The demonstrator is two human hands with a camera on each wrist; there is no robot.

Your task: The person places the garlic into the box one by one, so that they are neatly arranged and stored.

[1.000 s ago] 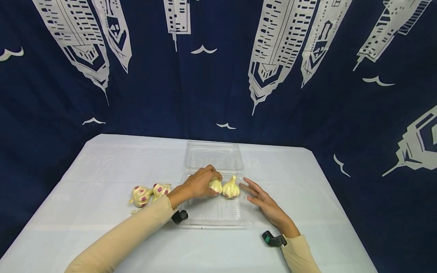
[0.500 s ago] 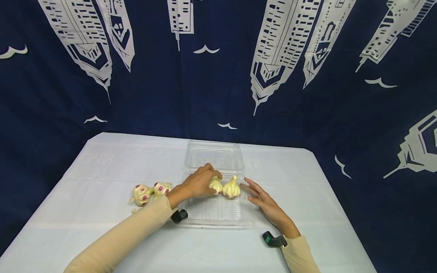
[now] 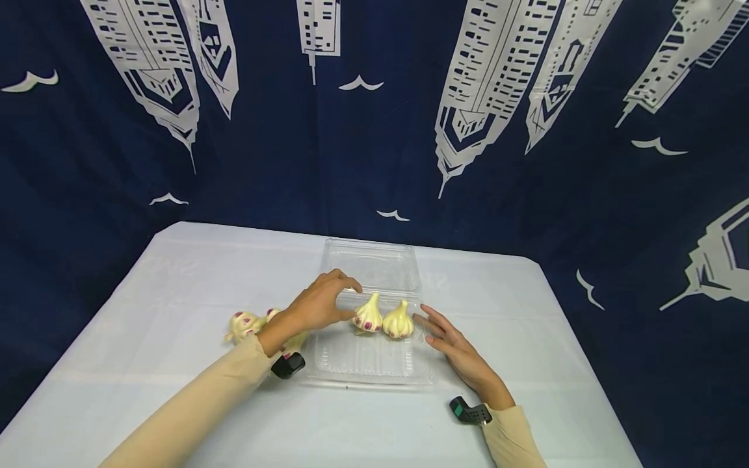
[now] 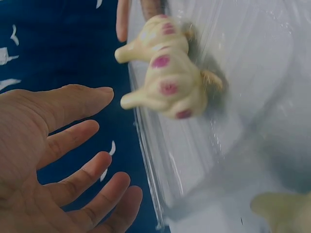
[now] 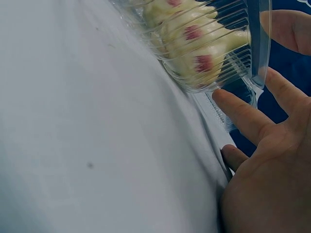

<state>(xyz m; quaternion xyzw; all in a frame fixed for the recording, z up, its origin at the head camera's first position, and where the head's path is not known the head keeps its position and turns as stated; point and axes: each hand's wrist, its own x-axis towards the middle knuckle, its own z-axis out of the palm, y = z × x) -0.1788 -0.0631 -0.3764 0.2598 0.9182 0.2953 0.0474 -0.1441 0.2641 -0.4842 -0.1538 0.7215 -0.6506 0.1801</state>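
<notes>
Navy backdrop (image 3: 351, 149) w/ white skyline prints hanging upside down, fills the bkgd; in front, table (image 3: 544, 344) under white cloth; L sleeve (image 3: 187, 396) & R sleeve (image 3: 515, 435), both beige, reach in from the near side; clear plastic container (image 3: 365, 361) sits mid-table, opened out, its lid (image 3: 374, 260) folded back flat on the far side; L hand (image 3: 316, 304) over the container's L side, thumb & fingers spread, holding nothing; L wrist view shows a gap btwn it & the bulbs; R hand (image 3: 459, 354) just outside the container's R wall, fingers extended & apart, also holding nothing; can't tell if its fingertips touch the plastic; L garlic bulb (image 3: 367, 316) & R garlic bulb (image 3: 398, 322), cream w/ purple patches, stand side by side in the back part of the base, stems up; L one nearest the L thumb; other bulbs (image 3: 242, 325) on the cloth left of the container, partly behind the L arm, so can't count them; L wrist strap (image 3: 288, 366) & R wrist strap (image 3: 470, 411), both black.
</notes>
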